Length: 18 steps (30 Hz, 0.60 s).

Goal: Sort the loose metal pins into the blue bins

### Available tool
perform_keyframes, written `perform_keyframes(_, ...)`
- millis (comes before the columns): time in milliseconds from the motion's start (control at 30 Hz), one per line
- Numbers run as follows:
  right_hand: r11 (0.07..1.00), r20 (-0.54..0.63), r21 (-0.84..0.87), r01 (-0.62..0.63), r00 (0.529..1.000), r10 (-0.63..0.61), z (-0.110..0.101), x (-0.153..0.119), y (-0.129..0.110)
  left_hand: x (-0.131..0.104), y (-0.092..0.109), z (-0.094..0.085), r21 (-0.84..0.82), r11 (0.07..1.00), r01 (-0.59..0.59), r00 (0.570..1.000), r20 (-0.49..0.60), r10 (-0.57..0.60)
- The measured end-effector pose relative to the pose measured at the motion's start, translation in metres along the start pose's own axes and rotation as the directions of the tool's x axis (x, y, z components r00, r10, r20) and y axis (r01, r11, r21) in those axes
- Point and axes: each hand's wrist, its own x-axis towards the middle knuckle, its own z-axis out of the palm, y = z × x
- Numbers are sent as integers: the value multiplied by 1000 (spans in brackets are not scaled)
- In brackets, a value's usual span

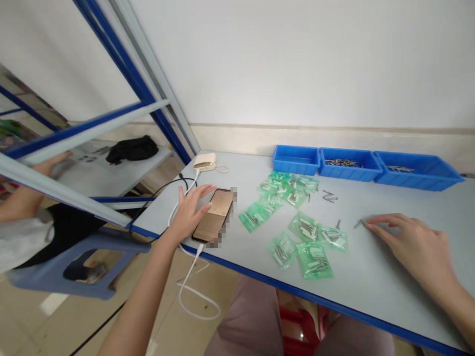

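Observation:
My left hand (188, 211) rests by the left side of a smartphone (214, 213), fingers spread, with the thumb and fingertips over the phone's edge and screen. A white cable runs from the phone's lower end. On the right, my right hand (417, 243) lies low on the table, its thumb and index finger pinched on the end of a small screw (358, 224). Another loose screw (338, 224) is just left of it, and a few more screws (329, 198) lie farther back. Several green plastic bags (315, 261) holding screws and white wall plugs are between my hands.
Along the wall stand three blue bins (351, 170); the middle and right ones hold metal screws. A cream power bank (205, 161) sits at the back left with cables. Beyond the blue-and-grey frame (111, 121), another person's arm (25, 198) and a blue stool (81, 262) show.

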Motion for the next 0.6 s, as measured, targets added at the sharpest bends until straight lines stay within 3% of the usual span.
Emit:
perform_keyframes(167, 971, 11, 219, -92, 996, 91, -10, 12, -4, 7, 18, -13, -33, 999, -22, 995, -96, 19)
perform_keyframes(300, 881, 52, 470, -51, 998, 29, -11, 37, -19, 30, 71, -3, -3, 992, -125, 981, -148, 123)
perform_keyframes(367, 819, 136, 572, -57, 990, -26, -8, 53, -29, 48, 111, 14, 27, 959, -283, 955, -82, 284)
perform_keyframes(467, 713, 262, 694, -101, 958, -120, 1, 75, -43, 80, 169, 53, 79, 846, -527, 849, -9, 529)
perform_keyframes(533, 622, 298, 769, -143, 943, -151, 8, 84, -45, 100, 197, 79, 126, 769, -626, 779, 58, 625)
perform_keyframes(600, 559, 312, 804, -204, 944, -105, 15, 87, -42, 115, 212, 100, 139, 729, -670, 741, 55, 670)
